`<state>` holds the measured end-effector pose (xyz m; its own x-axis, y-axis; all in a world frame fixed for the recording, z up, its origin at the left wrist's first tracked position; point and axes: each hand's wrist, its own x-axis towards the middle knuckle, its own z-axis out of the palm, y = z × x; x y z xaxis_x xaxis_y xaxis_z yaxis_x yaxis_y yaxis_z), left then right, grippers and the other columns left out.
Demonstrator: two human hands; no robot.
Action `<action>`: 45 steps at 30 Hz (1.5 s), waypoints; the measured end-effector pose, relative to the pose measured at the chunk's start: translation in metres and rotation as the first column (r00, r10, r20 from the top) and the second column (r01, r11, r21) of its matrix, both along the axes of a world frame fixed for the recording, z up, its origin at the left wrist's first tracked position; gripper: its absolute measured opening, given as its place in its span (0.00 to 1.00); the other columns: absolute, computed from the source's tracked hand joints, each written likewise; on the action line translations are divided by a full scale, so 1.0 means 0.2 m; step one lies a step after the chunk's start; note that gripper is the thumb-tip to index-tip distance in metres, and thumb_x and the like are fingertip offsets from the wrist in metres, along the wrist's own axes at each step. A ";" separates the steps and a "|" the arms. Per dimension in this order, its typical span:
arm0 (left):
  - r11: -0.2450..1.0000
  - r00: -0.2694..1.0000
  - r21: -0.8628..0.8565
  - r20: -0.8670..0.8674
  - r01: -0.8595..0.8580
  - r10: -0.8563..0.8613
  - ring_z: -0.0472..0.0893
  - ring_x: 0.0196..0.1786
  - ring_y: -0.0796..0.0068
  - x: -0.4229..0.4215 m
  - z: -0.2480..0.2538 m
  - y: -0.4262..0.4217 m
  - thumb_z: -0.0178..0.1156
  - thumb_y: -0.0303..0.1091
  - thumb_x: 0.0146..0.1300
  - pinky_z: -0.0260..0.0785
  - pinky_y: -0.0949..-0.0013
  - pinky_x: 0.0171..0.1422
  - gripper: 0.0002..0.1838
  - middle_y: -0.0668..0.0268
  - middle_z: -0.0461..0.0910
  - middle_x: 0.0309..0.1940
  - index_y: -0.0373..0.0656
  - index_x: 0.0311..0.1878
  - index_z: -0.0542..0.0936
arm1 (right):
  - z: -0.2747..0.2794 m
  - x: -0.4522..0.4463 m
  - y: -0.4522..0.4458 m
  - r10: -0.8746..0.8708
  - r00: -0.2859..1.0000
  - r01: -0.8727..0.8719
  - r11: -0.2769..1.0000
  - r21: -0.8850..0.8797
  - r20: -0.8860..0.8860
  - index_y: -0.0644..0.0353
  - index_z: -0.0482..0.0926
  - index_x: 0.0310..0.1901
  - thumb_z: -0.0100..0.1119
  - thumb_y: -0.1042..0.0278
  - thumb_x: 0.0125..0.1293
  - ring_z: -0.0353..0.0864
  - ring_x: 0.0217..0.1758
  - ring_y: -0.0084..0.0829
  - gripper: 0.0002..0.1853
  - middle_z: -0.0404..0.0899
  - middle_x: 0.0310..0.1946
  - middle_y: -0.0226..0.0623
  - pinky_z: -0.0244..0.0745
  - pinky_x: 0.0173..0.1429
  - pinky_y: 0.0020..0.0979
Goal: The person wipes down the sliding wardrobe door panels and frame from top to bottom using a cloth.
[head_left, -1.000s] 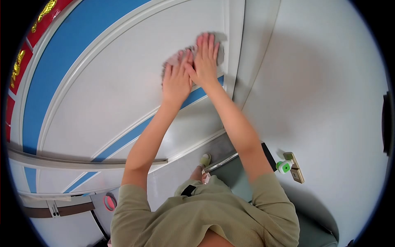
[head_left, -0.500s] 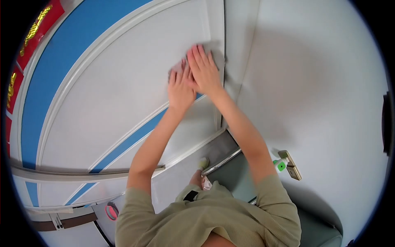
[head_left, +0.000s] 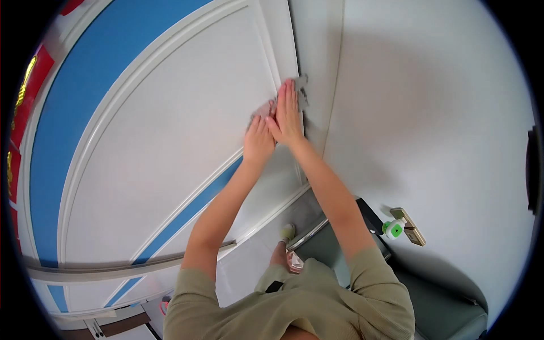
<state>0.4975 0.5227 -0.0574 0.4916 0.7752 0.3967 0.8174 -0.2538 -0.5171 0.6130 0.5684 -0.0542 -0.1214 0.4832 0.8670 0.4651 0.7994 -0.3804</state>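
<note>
My left hand (head_left: 259,139) presses a pinkish-grey cloth (head_left: 262,111) against the white door panel (head_left: 170,130). Its fingers lie flat and close over the cloth's lower part. Just to the right, my right hand (head_left: 287,119) lies flat with fingers stretched upward near the panel's right edge, its thumb touching the left hand. Grey shadow or cloth shows beside its fingertips; I cannot tell which.
A pale wall (head_left: 408,130) rises on the right, bearing a socket plate (head_left: 415,233) with a green and white plug (head_left: 393,229). A dark green chair (head_left: 442,300) stands below. Red and gold decorations (head_left: 31,90) hang at the far left.
Both hands have moved down and to the right, with the cloth, toward the panel's right edge. The view has shifted, and the right hand's fingers are closer together.
</note>
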 end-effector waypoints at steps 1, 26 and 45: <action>0.998 1.000 -0.060 -0.026 -0.005 0.003 0.57 0.70 0.67 -0.01 -0.07 -0.02 0.44 0.37 0.61 0.50 0.61 0.70 0.27 0.64 0.63 0.66 0.39 0.63 0.64 | -0.09 -0.01 -0.01 -0.005 0.999 0.004 0.999 -0.034 -0.035 0.75 0.39 0.68 0.48 0.61 0.60 0.33 0.74 0.55 0.42 0.35 0.70 0.60 0.32 0.73 0.50; 0.991 0.990 0.130 -0.131 -0.029 0.046 0.57 0.70 0.72 0.06 -0.12 -0.02 0.51 0.38 0.57 0.50 0.65 0.69 0.34 0.69 0.57 0.69 0.41 0.68 0.58 | -0.50 0.04 0.10 -0.219 0.976 0.219 0.976 0.009 0.015 0.79 0.59 0.59 0.51 0.64 0.60 0.44 0.71 0.60 0.31 0.51 0.65 0.59 0.40 0.71 0.57; 0.996 0.999 0.079 0.016 -0.041 0.040 0.55 0.71 0.70 -0.09 -0.20 -0.17 0.52 0.39 0.58 0.49 0.62 0.69 0.33 0.67 0.57 0.69 0.41 0.67 0.60 | -0.51 -0.13 0.02 -0.235 0.969 0.228 0.968 0.103 0.070 0.73 0.64 0.58 0.46 0.64 0.59 0.44 0.71 0.58 0.28 0.52 0.67 0.54 0.38 0.70 0.58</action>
